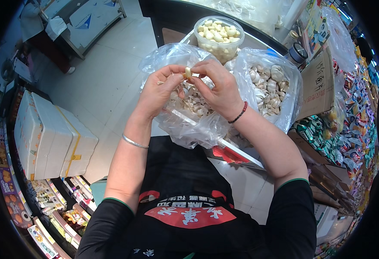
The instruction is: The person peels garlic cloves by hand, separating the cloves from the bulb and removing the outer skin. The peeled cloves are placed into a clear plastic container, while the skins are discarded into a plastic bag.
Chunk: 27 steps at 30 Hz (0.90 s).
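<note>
A garlic clove, pale at the top and browner below, is pinched between the fingertips of both hands. My left hand holds it from the left, with a bit of stem or skin by its fingers. My right hand grips it from the right with thumb and forefinger. Beneath them lies a clear plastic bag of garlic skins. Behind my hands stands a clear round tub filled with peeled cloves. Unpeeled garlic fills another clear bag to the right.
White foam boxes stand at the left, above shelves of packaged goods. A cardboard sign with writing and piles of wrapped snacks are at the right. Another person stands at the upper left, near a counter.
</note>
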Available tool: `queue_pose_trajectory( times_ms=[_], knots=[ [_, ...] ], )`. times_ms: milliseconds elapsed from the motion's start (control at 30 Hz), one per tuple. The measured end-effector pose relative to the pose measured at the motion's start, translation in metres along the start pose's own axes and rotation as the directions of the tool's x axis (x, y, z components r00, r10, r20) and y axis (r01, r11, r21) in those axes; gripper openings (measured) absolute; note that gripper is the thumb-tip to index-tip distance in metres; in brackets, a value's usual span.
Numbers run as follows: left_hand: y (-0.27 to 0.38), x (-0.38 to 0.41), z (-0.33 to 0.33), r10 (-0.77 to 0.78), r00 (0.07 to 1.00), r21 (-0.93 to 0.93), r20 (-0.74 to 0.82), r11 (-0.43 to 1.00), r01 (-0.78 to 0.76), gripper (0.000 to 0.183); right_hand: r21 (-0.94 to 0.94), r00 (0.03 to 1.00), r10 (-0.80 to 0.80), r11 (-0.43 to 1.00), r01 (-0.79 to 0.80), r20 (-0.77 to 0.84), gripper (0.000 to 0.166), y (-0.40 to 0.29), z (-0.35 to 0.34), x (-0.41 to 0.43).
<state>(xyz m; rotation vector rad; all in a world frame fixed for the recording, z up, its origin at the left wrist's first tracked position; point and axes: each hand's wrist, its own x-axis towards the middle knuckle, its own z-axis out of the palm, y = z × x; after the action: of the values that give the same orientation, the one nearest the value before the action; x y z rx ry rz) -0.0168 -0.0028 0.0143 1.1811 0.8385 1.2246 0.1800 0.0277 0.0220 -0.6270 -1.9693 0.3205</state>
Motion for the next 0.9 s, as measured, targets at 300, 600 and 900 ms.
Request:
queue_pose_trajectory(
  times_ms=[300,600,900],
  knots=[
    [0.0016,-0.0004,0.0011,-0.006,1.0,0.005,-0.007,1.0,0.006,0.025,-0.01,1.0,0.0,1.0,0.0,0.029,0.014,0.001,-0.0019,-0.0007],
    [-0.0057,0.0018,-0.0049,0.013,1.0,0.001,0.012,1.0,-0.013,0.027,-0.037,0.999,-0.025,0.999,0.027,0.046,0.014,-0.0002,-0.0034,0.0005],
    [-0.001,-0.0003,0.0001,-0.002,1.0,0.015,-0.006,1.0,0.002,0.027,-0.018,0.999,-0.026,1.0,0.026,0.034,0.013,0.0007,-0.0017,0.0008]
  ],
)
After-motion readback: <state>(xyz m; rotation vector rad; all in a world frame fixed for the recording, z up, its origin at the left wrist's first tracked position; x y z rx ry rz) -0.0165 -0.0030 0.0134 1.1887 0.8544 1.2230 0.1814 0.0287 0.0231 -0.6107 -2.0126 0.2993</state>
